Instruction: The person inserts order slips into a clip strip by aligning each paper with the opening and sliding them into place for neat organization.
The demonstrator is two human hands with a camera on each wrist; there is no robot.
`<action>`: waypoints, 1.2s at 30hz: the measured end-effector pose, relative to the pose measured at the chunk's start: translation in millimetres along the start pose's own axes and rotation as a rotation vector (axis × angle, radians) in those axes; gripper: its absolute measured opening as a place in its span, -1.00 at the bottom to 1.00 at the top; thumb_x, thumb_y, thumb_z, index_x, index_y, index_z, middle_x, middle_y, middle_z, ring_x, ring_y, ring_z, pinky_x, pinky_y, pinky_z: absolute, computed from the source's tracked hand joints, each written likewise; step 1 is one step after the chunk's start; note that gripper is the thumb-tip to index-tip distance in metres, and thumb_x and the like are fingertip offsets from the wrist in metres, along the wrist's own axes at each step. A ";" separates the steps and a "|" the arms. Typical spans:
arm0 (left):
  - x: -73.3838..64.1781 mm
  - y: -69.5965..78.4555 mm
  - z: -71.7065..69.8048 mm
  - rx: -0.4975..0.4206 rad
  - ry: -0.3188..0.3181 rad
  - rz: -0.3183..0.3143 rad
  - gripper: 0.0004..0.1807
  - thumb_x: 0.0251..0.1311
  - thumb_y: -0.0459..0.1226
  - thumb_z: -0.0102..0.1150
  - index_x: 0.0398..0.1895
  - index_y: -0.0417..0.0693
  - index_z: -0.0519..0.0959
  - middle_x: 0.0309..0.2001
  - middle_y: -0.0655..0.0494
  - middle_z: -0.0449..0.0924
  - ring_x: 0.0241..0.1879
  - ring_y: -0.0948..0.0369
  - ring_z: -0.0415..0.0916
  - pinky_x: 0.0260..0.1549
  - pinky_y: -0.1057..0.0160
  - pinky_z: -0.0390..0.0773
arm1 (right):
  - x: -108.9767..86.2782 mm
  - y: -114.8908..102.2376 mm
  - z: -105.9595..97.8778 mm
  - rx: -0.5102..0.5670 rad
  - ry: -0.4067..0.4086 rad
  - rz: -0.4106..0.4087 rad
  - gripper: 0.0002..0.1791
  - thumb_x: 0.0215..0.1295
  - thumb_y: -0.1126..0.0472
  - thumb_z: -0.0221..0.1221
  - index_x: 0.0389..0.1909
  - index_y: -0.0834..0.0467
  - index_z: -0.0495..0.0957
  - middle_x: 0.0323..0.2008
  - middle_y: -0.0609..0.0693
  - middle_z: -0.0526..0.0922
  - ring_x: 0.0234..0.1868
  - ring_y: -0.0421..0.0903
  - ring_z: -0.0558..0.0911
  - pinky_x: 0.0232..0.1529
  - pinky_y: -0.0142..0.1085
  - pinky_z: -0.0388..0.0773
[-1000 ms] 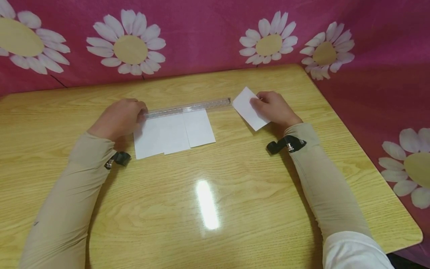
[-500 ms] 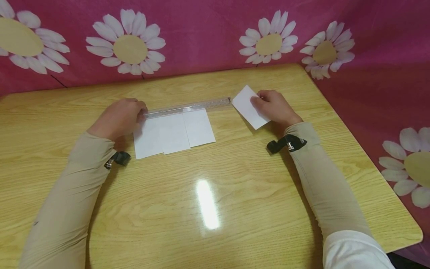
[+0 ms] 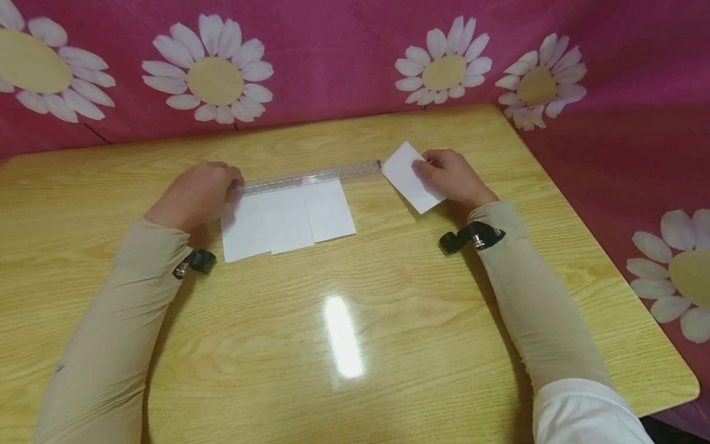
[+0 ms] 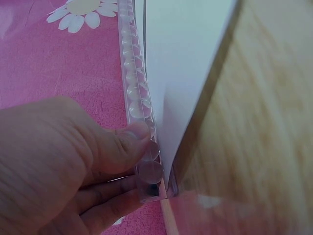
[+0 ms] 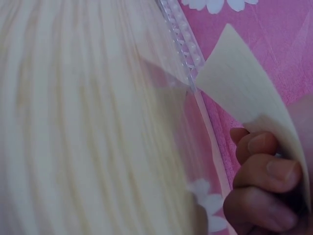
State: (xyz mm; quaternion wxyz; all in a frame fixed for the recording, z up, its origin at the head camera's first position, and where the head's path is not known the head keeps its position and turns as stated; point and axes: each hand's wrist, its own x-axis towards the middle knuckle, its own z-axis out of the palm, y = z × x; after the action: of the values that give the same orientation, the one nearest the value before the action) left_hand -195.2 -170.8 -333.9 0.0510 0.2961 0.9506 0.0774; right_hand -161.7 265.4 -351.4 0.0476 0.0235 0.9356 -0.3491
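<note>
A long clear plastic strip (image 3: 333, 171) with a row of round clear shapes lies along the far edges of several white cards (image 3: 291, 219). My left hand (image 3: 199, 194) pinches the strip's left end, thumb on the near face, as the left wrist view shows. The cards overlap side by side; the leftmost is partly behind my fingers. How they meet the strip I cannot tell. To the right, my right hand (image 3: 455, 179) grips a loose white card (image 3: 410, 176) between thumb and fingers. In the right wrist view this card (image 5: 239, 78) is slightly bent, one corner by the strip's right end.
The wood-grain table (image 3: 266, 345) reflects a bright light near its middle. A pink cloth (image 3: 333, 61) with large daisies hangs behind it and along the right side. Black wrist mounts (image 3: 474, 239) sit on both sleeves.
My right hand and its card have shifted very slightly up and left towards the strip's right end. My left hand, the strip and the other cards look unmoved.
</note>
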 end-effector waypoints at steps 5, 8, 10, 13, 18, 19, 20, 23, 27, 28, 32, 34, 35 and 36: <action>-0.1 0.1 -0.4 0.000 0.000 0.001 -0.72 0.35 -0.43 0.06 0.04 -0.33 0.65 -0.03 -0.29 0.70 0.01 -0.21 0.63 0.13 -0.24 0.60 | 1.6 0.4 2.1 -0.007 -0.001 -0.010 -0.54 0.56 -0.09 -0.02 -0.01 0.21 0.62 -0.28 0.10 0.61 -0.29 -0.04 0.56 -0.26 -0.34 0.48; -0.3 1.1 -0.8 0.000 -0.005 -0.006 -0.72 0.35 -0.43 0.08 0.04 -0.32 0.65 -0.02 -0.28 0.70 0.02 -0.20 0.63 0.15 -0.23 0.60 | 2.3 0.2 3.5 -0.017 0.010 -0.025 -0.56 0.56 -0.07 -0.01 -0.07 0.22 0.62 -0.31 0.09 0.59 -0.31 -0.05 0.55 -0.29 -0.34 0.46; -0.3 1.2 -0.7 0.001 -0.006 -0.009 -0.72 0.33 -0.44 0.09 0.04 -0.31 0.65 -0.02 -0.27 0.70 0.01 -0.19 0.63 0.15 -0.23 0.60 | 2.4 0.0 4.1 -0.025 0.020 -0.031 -0.57 0.55 -0.06 0.00 -0.08 0.23 0.63 -0.32 0.09 0.59 -0.32 -0.06 0.55 -0.29 -0.35 0.46; -0.3 1.5 -0.8 0.003 -0.008 -0.013 -0.72 0.33 -0.44 0.09 0.03 -0.32 0.65 -0.03 -0.27 0.70 0.00 -0.18 0.62 0.16 -0.22 0.60 | 2.6 -0.4 5.0 -0.028 0.030 -0.035 -0.56 0.55 -0.05 0.00 -0.07 0.24 0.64 -0.33 0.09 0.61 -0.34 -0.08 0.55 -0.30 -0.35 0.46; -0.1 2.3 -0.9 0.001 -0.015 -0.023 -0.72 0.35 -0.44 0.08 0.05 -0.31 0.65 -0.02 -0.27 0.70 0.01 -0.18 0.62 0.17 -0.22 0.59 | 1.7 -3.2 7.6 -0.014 0.026 -0.029 -0.57 0.55 -0.04 0.01 -0.12 0.25 0.64 -0.38 0.05 0.60 -0.39 -0.11 0.54 -0.37 -0.36 0.47; -0.2 2.4 -0.9 0.001 -0.015 -0.023 -0.72 0.35 -0.43 0.08 0.05 -0.31 0.65 -0.01 -0.27 0.70 0.01 -0.19 0.62 0.17 -0.23 0.59 | 1.4 -3.8 8.3 -0.011 0.025 -0.027 -0.57 0.55 -0.04 0.00 -0.14 0.25 0.64 -0.39 0.04 0.59 -0.40 -0.12 0.54 -0.38 -0.36 0.47; -0.3 2.5 -1.0 0.001 -0.014 -0.022 -0.72 0.35 -0.43 0.08 0.05 -0.31 0.65 -0.01 -0.27 0.70 0.01 -0.19 0.62 0.18 -0.23 0.59 | 1.4 -4.3 8.9 -0.008 0.026 -0.029 -0.57 0.55 -0.03 0.00 -0.15 0.25 0.64 -0.40 0.03 0.59 -0.40 -0.12 0.54 -0.39 -0.36 0.47; -0.9 2.7 -1.0 0.003 -0.007 -0.014 -0.73 0.35 -0.43 0.08 0.04 -0.32 0.65 -0.01 -0.28 0.70 0.02 -0.19 0.63 0.18 -0.23 0.59 | 1.7 -4.8 10.7 -0.007 0.031 -0.032 -0.58 0.55 -0.02 0.00 -0.18 0.25 0.64 -0.42 0.02 0.58 -0.42 -0.12 0.54 -0.39 -0.35 0.47; -1.1 1.5 -0.1 0.002 -0.001 -0.003 -0.73 0.35 -0.44 0.08 0.03 -0.33 0.65 -0.02 -0.29 0.70 0.01 -0.21 0.63 0.17 -0.24 0.59 | 2.0 -5.3 12.6 -0.009 0.043 -0.025 -0.58 0.54 -0.02 -0.01 -0.23 0.24 0.63 -0.44 0.01 0.57 -0.41 -0.11 0.53 -0.38 -0.33 0.46; -1.1 1.5 0.0 0.001 0.000 -0.001 -0.73 0.36 -0.44 0.07 0.03 -0.33 0.65 -0.03 -0.29 0.70 0.02 -0.21 0.63 0.16 -0.24 0.59 | 2.0 -5.7 13.0 -0.010 0.048 -0.020 -0.58 0.54 -0.02 -0.02 -0.25 0.23 0.63 -0.45 0.01 0.57 -0.41 -0.10 0.53 -0.37 -0.32 0.45; -1.1 2.4 -0.5 0.000 -0.002 -0.003 -0.73 0.36 -0.43 0.07 0.03 -0.32 0.65 -0.03 -0.27 0.70 0.01 -0.19 0.63 0.15 -0.23 0.60 | 1.7 -7.5 13.8 -0.002 0.053 0.001 -0.58 0.53 -0.03 -0.02 -0.28 0.22 0.62 -0.45 0.00 0.56 -0.40 -0.09 0.53 -0.36 -0.31 0.44; -1.4 3.2 -1.0 -0.001 -0.007 -0.010 -0.73 0.35 -0.44 0.08 0.03 -0.31 0.65 -0.03 -0.26 0.70 0.00 -0.18 0.63 0.15 -0.22 0.60 | 1.4 -8.5 13.9 0.001 0.050 0.007 -0.58 0.53 -0.02 -0.01 -0.28 0.22 0.62 -0.45 0.00 0.56 -0.39 -0.09 0.53 -0.36 -0.32 0.44; -1.4 3.3 -1.2 -0.002 -0.011 -0.013 -0.73 0.35 -0.44 0.08 0.03 -0.31 0.65 -0.03 -0.26 0.70 -0.01 -0.17 0.63 0.15 -0.22 0.60 | 1.0 -8.9 13.9 0.003 0.046 0.011 -0.58 0.54 -0.03 -0.02 -0.26 0.22 0.63 -0.44 0.00 0.56 -0.39 -0.10 0.52 -0.36 -0.32 0.44; -1.4 3.5 -1.3 -0.003 -0.013 -0.016 -0.73 0.35 -0.44 0.08 0.03 -0.31 0.65 -0.03 -0.26 0.70 -0.01 -0.17 0.63 0.15 -0.21 0.60 | 0.7 -9.2 13.8 0.003 0.044 0.014 -0.58 0.54 -0.02 -0.01 -0.25 0.23 0.63 -0.44 0.00 0.56 -0.39 -0.10 0.52 -0.36 -0.32 0.45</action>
State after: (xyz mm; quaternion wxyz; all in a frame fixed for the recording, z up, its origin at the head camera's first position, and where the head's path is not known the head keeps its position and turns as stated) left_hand -192.3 -168.9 -331.9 0.0583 0.2891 0.9524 0.0764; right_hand -162.1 249.4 -355.9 0.0295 0.0379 0.9357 -0.3495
